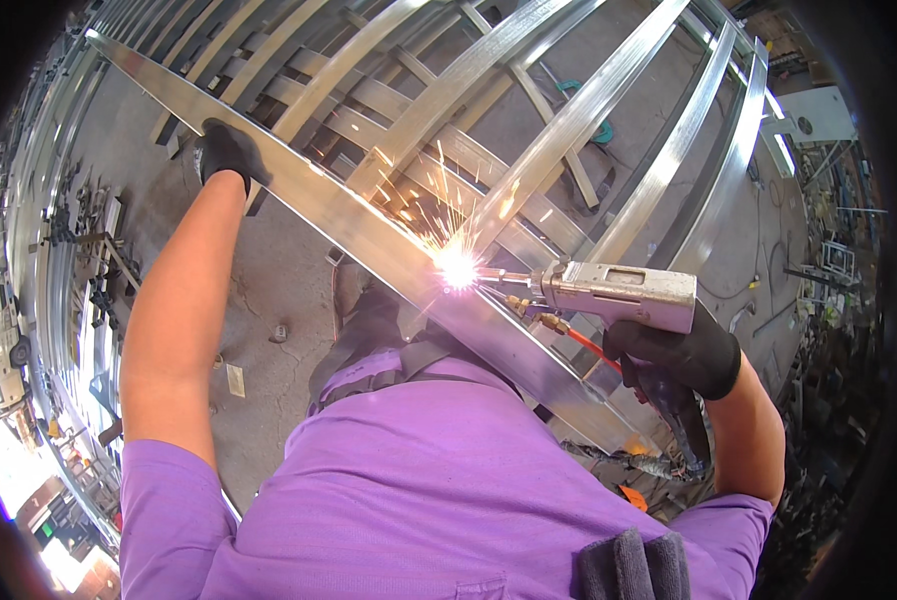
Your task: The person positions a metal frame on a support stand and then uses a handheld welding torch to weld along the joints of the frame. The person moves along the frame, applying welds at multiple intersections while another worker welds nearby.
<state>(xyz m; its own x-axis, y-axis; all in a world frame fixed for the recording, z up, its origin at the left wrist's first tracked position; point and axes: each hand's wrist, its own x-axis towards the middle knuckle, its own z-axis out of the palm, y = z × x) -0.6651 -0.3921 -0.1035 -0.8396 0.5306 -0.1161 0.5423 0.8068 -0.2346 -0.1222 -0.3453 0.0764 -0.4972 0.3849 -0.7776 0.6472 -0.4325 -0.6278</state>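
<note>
A long, flat metal beam (319, 198) runs slantwise from the far left toward the near right, in front of my body. My left hand (231, 155), in a dark glove, is closed around the beam's near edge toward its far-left end. In my gloved right hand (681, 350) I grip a silver welding gun (624, 288) with a red hose along its underside. The gun's nozzle points left at the beam, and a glaring spot with flying sparks (457, 268) burns at its tip. That glare hides the joint where a cross bar (579, 120) meets the beam.
Several metal bars form a large frame ahead, with a green clamp (603, 132) among them. Stacked metal lengths line the left side. Cables (744, 290) trail over the concrete floor (269, 290) at right. A grey glove (634, 568) hangs against my purple shirt.
</note>
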